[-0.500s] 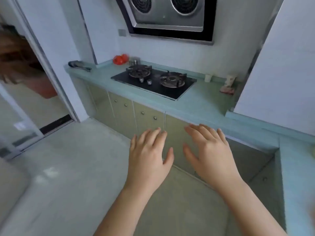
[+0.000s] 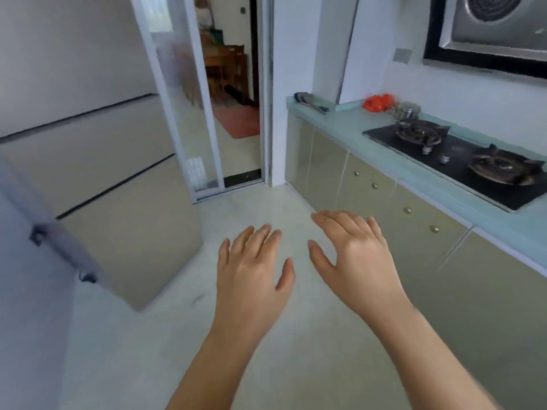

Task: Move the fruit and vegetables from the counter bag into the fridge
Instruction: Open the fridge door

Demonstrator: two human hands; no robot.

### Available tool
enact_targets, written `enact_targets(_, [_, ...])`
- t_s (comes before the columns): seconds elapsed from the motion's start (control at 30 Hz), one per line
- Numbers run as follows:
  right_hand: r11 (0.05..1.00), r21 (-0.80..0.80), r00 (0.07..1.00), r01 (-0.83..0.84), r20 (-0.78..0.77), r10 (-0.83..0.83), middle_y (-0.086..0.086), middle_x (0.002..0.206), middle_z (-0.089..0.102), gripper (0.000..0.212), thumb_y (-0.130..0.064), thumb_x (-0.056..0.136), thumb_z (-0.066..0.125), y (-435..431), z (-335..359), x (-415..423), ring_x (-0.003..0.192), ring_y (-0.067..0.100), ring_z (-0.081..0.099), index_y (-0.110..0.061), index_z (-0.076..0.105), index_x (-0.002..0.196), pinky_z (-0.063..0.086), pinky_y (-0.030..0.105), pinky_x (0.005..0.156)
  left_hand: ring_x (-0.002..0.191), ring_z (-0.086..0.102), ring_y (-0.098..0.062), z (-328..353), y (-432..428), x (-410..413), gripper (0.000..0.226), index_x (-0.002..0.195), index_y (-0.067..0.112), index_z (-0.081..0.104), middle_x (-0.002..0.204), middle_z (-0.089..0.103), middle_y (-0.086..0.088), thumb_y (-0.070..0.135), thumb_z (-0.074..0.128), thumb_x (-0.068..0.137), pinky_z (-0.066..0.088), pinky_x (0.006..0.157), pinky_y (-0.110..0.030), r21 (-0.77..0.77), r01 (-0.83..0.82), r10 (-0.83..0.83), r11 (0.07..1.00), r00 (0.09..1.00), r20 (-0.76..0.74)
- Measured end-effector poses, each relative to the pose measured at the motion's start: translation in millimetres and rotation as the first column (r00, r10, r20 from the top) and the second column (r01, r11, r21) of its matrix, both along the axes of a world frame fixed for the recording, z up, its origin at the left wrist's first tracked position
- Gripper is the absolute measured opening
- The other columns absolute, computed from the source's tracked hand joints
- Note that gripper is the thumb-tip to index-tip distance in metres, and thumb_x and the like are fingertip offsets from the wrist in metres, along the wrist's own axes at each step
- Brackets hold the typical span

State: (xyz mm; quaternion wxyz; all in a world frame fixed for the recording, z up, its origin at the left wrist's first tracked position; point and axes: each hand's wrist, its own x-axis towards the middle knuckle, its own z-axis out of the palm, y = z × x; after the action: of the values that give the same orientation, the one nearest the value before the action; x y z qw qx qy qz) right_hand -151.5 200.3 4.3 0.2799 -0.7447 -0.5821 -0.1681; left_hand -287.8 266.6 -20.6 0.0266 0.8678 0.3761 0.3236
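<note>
Far off, red bag (image 2: 378, 102) on counter (image 2: 349, 122)

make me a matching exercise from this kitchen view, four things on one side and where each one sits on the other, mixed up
Things:
1. red bag
2. gas hob
3. fridge
4. hands (left hand, right hand)

Places:
A. left of the view, doors closed
B. far end of the counter, by the wall
C. over the floor, open and empty
D. set into the counter top, on the right

Pairs: 1-B, 2-D, 3-A, 4-C
</note>
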Motion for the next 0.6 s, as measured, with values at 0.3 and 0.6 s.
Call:
enact_targets(0.3, [0.955, -0.01, 0.955, -0.296, 0.011, 0.296, 0.007, 0.11, 0.068, 0.042, -0.034, 0.08, 0.046, 146, -14, -143, 0.105, 0.028, 0.061, -0.01, 0.066, 0.108, 0.041, 0.057, 0.09, 0.102, 0.062, -0.032, -10, 99, -157, 0.046, 0.108, 0.007, 0.065, 0.109, 0.067, -0.011, 0.036, 0.041, 0.08, 0.044, 0.088, -0.055, 0.021, -0.312, 0.312, 0.95, 0.95, 0.016])
enact_targets(0.6, [0.848, 0.02, 0.848, -0.53, 0.034, 0.529, 0.007, 0.109, 0.068, 0.043, -0.034, 0.082, 0.043, 272, -15, -199, 0.103, 0.027, 0.061, -0.01, 0.064, 0.11, 0.04, 0.053, 0.091, 0.108, 0.06, -0.03, -12, 186, -219, 0.046, 0.112, 0.009, 0.063, 0.114, 0.066, -0.008, 0.036, 0.043, 0.081, 0.045, 0.091, -0.054, -0.043, -0.506, 0.508, 0.861, 0.859, 0.059])
